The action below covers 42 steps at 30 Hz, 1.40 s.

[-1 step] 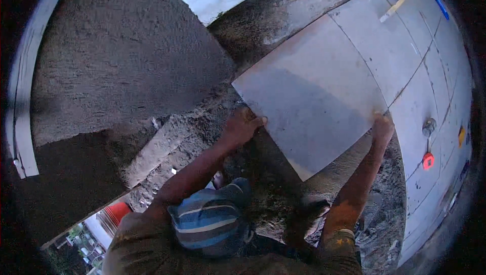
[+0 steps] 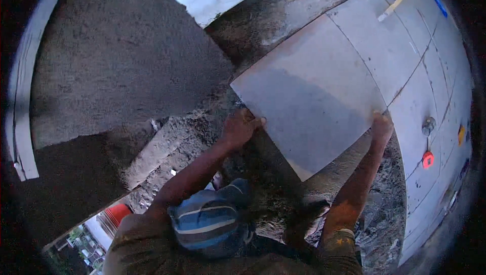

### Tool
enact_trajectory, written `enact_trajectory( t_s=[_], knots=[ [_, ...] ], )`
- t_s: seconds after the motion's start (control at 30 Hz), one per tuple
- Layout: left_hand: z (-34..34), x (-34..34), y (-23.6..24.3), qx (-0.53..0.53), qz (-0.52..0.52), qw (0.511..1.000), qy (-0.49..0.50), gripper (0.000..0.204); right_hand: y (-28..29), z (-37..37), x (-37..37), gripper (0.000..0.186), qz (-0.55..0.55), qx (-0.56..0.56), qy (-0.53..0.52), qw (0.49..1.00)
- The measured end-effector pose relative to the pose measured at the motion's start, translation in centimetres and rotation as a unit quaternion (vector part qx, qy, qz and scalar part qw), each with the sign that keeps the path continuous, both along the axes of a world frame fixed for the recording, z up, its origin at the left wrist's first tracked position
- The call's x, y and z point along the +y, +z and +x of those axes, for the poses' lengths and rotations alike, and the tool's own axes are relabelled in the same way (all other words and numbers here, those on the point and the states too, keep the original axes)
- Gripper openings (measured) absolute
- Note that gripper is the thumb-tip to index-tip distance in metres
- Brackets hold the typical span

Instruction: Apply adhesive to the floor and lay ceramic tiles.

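A large square light-grey floor tile (image 2: 309, 108) lies in front of me, part of it in shadow. My left hand (image 2: 240, 128) grips its left edge, thumb on top and the other fingers hidden beneath or beside the edge. At the tile's right corner, my right hand (image 2: 380, 125) is closed on the edge, close to the joint with the laid tiles (image 2: 374, 47). The tile's far right side lines up along those tiles. Rough mortar (image 2: 273, 189) shows under and around its near edges.
On the laid tiles rest a red tape measure (image 2: 428, 160), a suction-cup-like round tool (image 2: 429, 125), a yellow-and-white strip (image 2: 397, 1) and a blue pen-like item (image 2: 440, 5). A grey rough wall (image 2: 126, 47) stands left; a red bucket (image 2: 116, 213) sits lower left.
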<state>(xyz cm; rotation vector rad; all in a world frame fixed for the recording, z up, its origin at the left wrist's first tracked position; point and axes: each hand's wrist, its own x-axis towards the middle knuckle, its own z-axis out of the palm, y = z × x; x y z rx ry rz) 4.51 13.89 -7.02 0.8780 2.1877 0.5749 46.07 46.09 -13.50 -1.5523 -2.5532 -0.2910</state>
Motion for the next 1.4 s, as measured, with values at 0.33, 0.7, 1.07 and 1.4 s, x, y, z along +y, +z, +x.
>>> enact_trajectory(
  t_s=[0.33, 0.7, 1.07, 1.4],
  knots=[
    [-1.0, 0.9, 2.6, -0.06, -0.077, 0.995, -0.034, 0.041, 3.5, -4.5, -1.8, 0.026, -0.024, 0.153, 0.013, 0.988],
    [-0.9, -0.3, 2.1, -0.046, -0.006, 0.999, 0.02, 0.045, 3.3, -4.2, -1.5, 0.032, -0.002, 0.004, 0.053, 0.999],
    [-0.7, -1.4, -0.5, -0.108, 0.043, 0.992, 0.04, 0.046, 6.4, -6.6, -2.8, 0.016, -0.117, 0.249, -0.101, 0.956],
    [-0.4, -0.6, 0.4, -0.096, 0.025, 0.994, 0.054, 0.045, 4.8, -5.0, -2.0, 0.014, -0.045, 0.085, 0.0, 0.995]
  ],
)
